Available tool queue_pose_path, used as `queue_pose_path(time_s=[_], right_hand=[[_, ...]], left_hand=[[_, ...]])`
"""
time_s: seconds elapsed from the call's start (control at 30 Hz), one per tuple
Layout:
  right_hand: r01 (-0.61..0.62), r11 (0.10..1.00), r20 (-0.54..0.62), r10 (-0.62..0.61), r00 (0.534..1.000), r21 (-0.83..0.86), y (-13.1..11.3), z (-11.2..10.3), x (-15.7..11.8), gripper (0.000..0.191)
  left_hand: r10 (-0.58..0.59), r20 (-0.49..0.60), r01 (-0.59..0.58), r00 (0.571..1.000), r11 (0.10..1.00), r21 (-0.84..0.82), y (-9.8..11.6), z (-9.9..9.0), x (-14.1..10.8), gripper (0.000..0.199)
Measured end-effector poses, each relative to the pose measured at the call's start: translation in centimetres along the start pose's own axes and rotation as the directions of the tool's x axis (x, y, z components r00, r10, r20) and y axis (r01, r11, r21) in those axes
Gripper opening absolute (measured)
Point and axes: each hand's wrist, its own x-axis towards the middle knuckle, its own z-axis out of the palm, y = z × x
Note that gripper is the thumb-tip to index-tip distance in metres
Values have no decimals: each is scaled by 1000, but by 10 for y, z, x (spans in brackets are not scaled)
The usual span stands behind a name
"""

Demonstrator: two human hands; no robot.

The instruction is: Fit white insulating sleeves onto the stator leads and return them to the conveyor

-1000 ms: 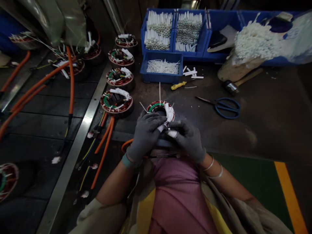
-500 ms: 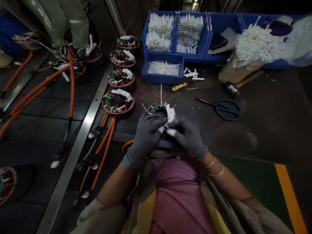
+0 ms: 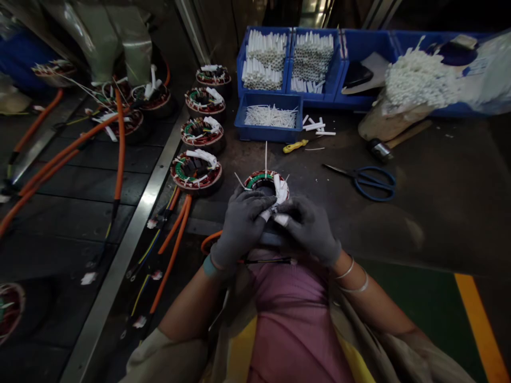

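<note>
A round stator (image 3: 255, 180) with red windings, a green ring and white sleeves (image 3: 281, 187) lies on the bench in front of me. Thin white ties stick up from its rim. My left hand (image 3: 244, 221), in a grey glove, is closed at the stator's near side. Its fingertips pinch something too small to make out by the white sleeves. Close beside it, my right hand (image 3: 309, 223), also gloved, is closed with thumb and fingers at the same spot. The near part of the stator is hidden by both hands.
Several finished-looking stators (image 3: 196, 171) with orange cables stand at the left. Behind are blue bins (image 3: 289, 96) of white tubes and a small blue tray (image 3: 268, 133) of ties. A yellow-handled tool (image 3: 294, 146), blue scissors (image 3: 374, 183) and a hammer (image 3: 380, 150) lie on the bench.
The whole view has shifted slightly, so the bench things appear a little lower and farther right. Both hands stay at the stator, with only small finger movement.
</note>
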Motion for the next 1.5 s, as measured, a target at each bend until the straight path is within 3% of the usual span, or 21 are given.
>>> queue_pose_path(time_s=[0.13, 0.3, 0.43, 0.5, 0.63, 0.73, 0.9, 1.0, 1.13, 1.3, 1.4, 1.47, 1.5], right_hand=[[19, 999, -19, -18, 1000, 47, -2, -3, -3, 8], [-81, 991, -2, 81, 997, -109, -6, 4, 4, 9], [27, 975, 72, -11, 997, -220, -9, 1, 10, 13], [73, 983, 86, -59, 995, -171, -8, -3, 11, 16], [45, 999, 2, -45, 999, 15, -6, -12, 7, 16], [102, 992, -28, -104, 994, -77, -8, -18, 9, 14], [350, 874, 231, -284, 931, -337, -8, -19, 23, 15], [385, 826, 243, -307, 920, -411, -4, -20, 19, 14], [322, 828, 123, -299, 946, -460, -2, -16, 17, 14], [235, 868, 170, -176, 970, -438, -10, 3, 51, 14], [225, 954, 144, -199, 969, -200, 4, -25, 61, 20], [131, 985, 5, -131, 991, -109, 29, -71, 56, 20], [42, 989, -123, -60, 991, -144, 44, -97, 51, 20]], left_hand=[[-1, -7, 1, 1000, 1000, 8, 2, -1, 0, 27], [-30, 41, 29, 999, 999, 19, 0, -4, 0, 29], [-36, 52, 36, 998, 999, 6, 2, -4, 2, 28], [-44, 36, 44, 998, 999, -7, 6, -3, 5, 25], [-114, -15, 115, 993, 993, 15, 13, 1, 9, 20], [-125, 26, 122, 992, 988, 95, 17, 1, 5, 23], [-157, 71, 134, 985, 957, 258, 27, 3, -3, 46], [-189, 3, 178, 982, 928, 328, 31, 15, -3, 47], [-68, 4, 64, 998, 952, 299, 26, 28, -2, 30], [69, 42, -78, 997, 963, 257, 0, 14, 3, 28], [153, 158, -179, 976, 969, 167, -18, -4, 12, 23], [194, 248, -218, 949, 973, 74, -25, -15, 17, 26], [200, 284, -220, 938, 975, 37, -27, -19, 19, 28]])
